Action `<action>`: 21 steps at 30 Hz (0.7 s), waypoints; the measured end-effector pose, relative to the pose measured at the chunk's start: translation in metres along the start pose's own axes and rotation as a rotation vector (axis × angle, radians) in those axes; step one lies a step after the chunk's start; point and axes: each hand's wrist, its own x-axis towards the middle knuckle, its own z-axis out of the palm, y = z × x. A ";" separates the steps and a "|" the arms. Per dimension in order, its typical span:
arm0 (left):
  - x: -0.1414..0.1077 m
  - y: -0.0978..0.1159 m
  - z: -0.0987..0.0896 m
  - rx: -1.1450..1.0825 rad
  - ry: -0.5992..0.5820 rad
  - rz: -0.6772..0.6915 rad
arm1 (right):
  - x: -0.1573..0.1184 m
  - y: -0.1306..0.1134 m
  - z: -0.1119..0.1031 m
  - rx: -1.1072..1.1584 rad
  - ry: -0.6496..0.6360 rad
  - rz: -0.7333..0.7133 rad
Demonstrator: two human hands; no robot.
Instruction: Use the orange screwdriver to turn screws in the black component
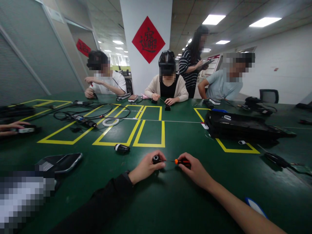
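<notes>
My left hand [145, 167] is closed around a small black part with a round end [156, 159], just above the table. Its exact kind is hard to make out. My right hand [197, 170] grips a screwdriver [179, 161] with an orange and black handle. The thin shaft points left and reaches the fingertips of my left hand. Whether the tip touches the black part cannot be seen. A black plug-like piece with a white band [122, 148] lies beyond my left hand.
The green table [151, 208] bears yellow tape outlines. Black cables [84, 120] lie at the left, a black bag [239, 126] at the right. A dark device [60, 162] lies near left. Several people are across the table; another person's hand [14, 126] shows at far left.
</notes>
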 end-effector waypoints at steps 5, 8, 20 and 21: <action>0.001 -0.001 -0.001 -0.009 -0.025 0.034 | 0.001 0.001 -0.002 0.000 0.005 -0.066; 0.001 0.000 -0.001 0.024 -0.040 0.029 | 0.001 -0.001 -0.004 0.005 -0.019 -0.075; 0.000 0.008 0.000 0.079 0.031 -0.026 | -0.001 -0.005 -0.005 0.058 -0.039 -0.017; -0.001 0.008 0.000 0.078 0.033 -0.027 | 0.000 -0.006 -0.005 0.058 -0.035 -0.027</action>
